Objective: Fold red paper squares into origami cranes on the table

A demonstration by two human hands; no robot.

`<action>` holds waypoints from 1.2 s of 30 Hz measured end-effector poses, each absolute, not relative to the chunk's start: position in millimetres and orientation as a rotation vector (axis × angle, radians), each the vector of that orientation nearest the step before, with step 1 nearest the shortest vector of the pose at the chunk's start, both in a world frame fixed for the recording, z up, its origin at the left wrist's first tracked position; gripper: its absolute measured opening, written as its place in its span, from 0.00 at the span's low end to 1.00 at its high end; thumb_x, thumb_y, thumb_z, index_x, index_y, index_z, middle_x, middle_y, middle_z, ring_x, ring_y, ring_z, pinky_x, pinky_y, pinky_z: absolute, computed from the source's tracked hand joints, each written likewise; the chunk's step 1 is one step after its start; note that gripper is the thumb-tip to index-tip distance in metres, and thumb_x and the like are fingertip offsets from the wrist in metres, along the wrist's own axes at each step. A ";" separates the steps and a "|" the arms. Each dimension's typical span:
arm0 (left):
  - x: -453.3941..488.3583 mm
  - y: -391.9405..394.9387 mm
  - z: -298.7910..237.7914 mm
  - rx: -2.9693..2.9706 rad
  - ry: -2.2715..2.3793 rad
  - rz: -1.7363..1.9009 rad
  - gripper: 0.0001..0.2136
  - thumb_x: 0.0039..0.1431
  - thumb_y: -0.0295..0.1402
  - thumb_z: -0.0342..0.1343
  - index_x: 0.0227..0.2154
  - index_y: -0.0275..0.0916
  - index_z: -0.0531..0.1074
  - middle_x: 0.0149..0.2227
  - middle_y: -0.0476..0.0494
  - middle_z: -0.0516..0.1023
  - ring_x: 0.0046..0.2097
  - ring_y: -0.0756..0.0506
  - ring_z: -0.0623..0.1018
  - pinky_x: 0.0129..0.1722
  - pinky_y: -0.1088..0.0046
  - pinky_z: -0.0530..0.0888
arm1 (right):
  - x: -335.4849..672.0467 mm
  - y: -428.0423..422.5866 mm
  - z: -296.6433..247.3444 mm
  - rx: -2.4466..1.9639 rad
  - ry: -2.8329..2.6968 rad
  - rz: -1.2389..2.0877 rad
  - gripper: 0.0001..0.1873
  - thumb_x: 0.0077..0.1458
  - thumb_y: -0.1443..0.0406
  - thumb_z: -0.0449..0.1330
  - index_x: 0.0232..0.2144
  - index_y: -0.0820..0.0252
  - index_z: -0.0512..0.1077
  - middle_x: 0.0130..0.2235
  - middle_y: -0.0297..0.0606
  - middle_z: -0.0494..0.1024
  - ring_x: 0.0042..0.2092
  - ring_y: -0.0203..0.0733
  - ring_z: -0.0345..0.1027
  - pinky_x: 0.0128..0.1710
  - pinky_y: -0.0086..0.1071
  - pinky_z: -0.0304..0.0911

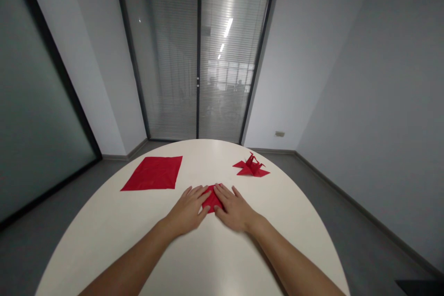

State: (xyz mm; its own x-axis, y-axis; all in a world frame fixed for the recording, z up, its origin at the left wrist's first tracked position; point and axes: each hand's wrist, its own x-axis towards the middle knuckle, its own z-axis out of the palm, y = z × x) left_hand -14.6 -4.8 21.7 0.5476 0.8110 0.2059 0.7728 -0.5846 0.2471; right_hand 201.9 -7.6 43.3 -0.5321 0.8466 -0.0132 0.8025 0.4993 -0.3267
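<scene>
The left hand [190, 207] and right hand [234, 207] angle inward, palms down, outstretched and unclenched, on red paper [212, 200]; its sides are hidden under them; both forearms [130, 259] are cut off.

One head-worn view, facing forward and down, table [204, 259] near, blinds [173, 69] farther off

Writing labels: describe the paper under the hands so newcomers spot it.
On the round white table, the left hand and right hand nearly meet. Under both lies a small red paper, partly covered, unlike the larger red sheet and the winged red figure.
</scene>
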 end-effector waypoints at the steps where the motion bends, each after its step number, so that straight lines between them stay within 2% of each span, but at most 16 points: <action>1: -14.0 -4.9 21.8 2.663 1.366 0.444 0.23 0.69 0.38 0.46 0.65 0.40 0.62 0.67 0.37 0.64 0.68 0.37 0.63 0.67 0.49 0.57 | 202.1 -7.8 44.7 -1.458 -2.581 0.424 0.36 0.68 0.55 0.46 0.70 0.69 0.48 0.71 0.51 0.48 0.73 0.52 0.38 0.71 0.54 0.33; 4: -12.1 -4.9 22.8 2.701 1.367 0.467 0.22 0.69 0.37 0.46 0.64 0.39 0.65 0.66 0.36 0.65 0.66 0.36 0.65 0.66 0.50 0.59 | 199.0 -9.6 49.8 -1.495 -2.533 0.307 0.34 0.70 0.55 0.41 0.69 0.73 0.51 0.71 0.54 0.51 0.73 0.54 0.39 0.71 0.54 0.32; 8: -8.6 -6.5 24.9 2.727 1.335 0.487 0.21 0.68 0.36 0.48 0.61 0.41 0.67 0.66 0.38 0.66 0.66 0.38 0.65 0.67 0.53 0.59 | 188.7 -13.9 50.8 -1.386 -2.506 0.263 0.33 0.71 0.55 0.37 0.70 0.67 0.52 0.71 0.49 0.51 0.72 0.50 0.42 0.71 0.49 0.38; 10: -6.4 -8.7 25.4 2.709 1.331 0.427 0.22 0.68 0.36 0.47 0.64 0.41 0.64 0.68 0.39 0.63 0.68 0.39 0.62 0.67 0.54 0.57 | 184.9 -14.6 46.9 -1.354 -2.537 0.322 0.35 0.71 0.52 0.37 0.70 0.68 0.51 0.71 0.49 0.51 0.72 0.50 0.42 0.71 0.47 0.39; 13: -2.7 -12.5 24.7 2.662 1.364 0.301 0.26 0.71 0.37 0.39 0.69 0.38 0.54 0.71 0.38 0.54 0.71 0.40 0.55 0.68 0.52 0.55 | 184.7 -11.5 40.0 -1.452 -2.533 0.411 0.39 0.70 0.48 0.38 0.71 0.69 0.47 0.72 0.49 0.48 0.73 0.51 0.39 0.71 0.48 0.38; 15: -0.2 -14.7 23.9 2.652 1.401 0.249 0.26 0.72 0.37 0.35 0.70 0.36 0.51 0.71 0.37 0.52 0.72 0.41 0.53 0.68 0.51 0.54 | 187.3 -7.9 37.5 -1.530 -2.522 0.432 0.39 0.69 0.47 0.37 0.71 0.68 0.46 0.72 0.48 0.46 0.73 0.52 0.36 0.71 0.51 0.34; 18: 3.0 -17.3 23.9 2.668 1.465 0.225 0.26 0.71 0.37 0.36 0.69 0.34 0.54 0.71 0.36 0.54 0.72 0.40 0.54 0.68 0.50 0.54 | 191.6 -3.2 37.6 -1.573 -2.537 0.424 0.37 0.69 0.49 0.36 0.71 0.65 0.45 0.73 0.45 0.43 0.74 0.51 0.33 0.71 0.54 0.26; 21: 4.5 -18.5 25.3 2.697 1.569 0.252 0.25 0.70 0.35 0.39 0.67 0.33 0.59 0.69 0.35 0.58 0.70 0.37 0.58 0.68 0.49 0.56 | 194.7 -1.0 39.2 -1.578 -2.554 0.448 0.38 0.69 0.49 0.38 0.72 0.64 0.43 0.73 0.43 0.41 0.74 0.50 0.31 0.70 0.54 0.23; 26: 3.9 -17.1 30.6 2.704 1.720 0.477 0.22 0.69 0.32 0.41 0.60 0.30 0.69 0.65 0.34 0.68 0.70 0.33 0.58 0.68 0.47 0.53 | 200.8 0.6 39.9 -1.590 -2.550 0.446 0.43 0.66 0.44 0.41 0.72 0.64 0.42 0.73 0.43 0.40 0.74 0.51 0.30 0.70 0.53 0.22; 31: 2.5 -16.1 33.5 2.748 1.373 0.513 0.22 0.70 0.31 0.42 0.64 0.39 0.65 0.67 0.41 0.65 0.68 0.41 0.63 0.67 0.53 0.58 | 210.5 3.9 38.0 -1.558 -2.545 0.396 0.43 0.65 0.43 0.43 0.72 0.61 0.45 0.73 0.42 0.43 0.74 0.54 0.28 0.70 0.54 0.25; 36: 2.8 -19.2 31.3 2.711 1.383 0.454 0.20 0.71 0.35 0.43 0.61 0.41 0.67 0.65 0.38 0.68 0.66 0.40 0.66 0.65 0.49 0.60 | 218.1 7.3 38.4 -1.538 -2.525 0.345 0.42 0.64 0.42 0.46 0.71 0.61 0.49 0.73 0.43 0.47 0.73 0.58 0.29 0.70 0.56 0.28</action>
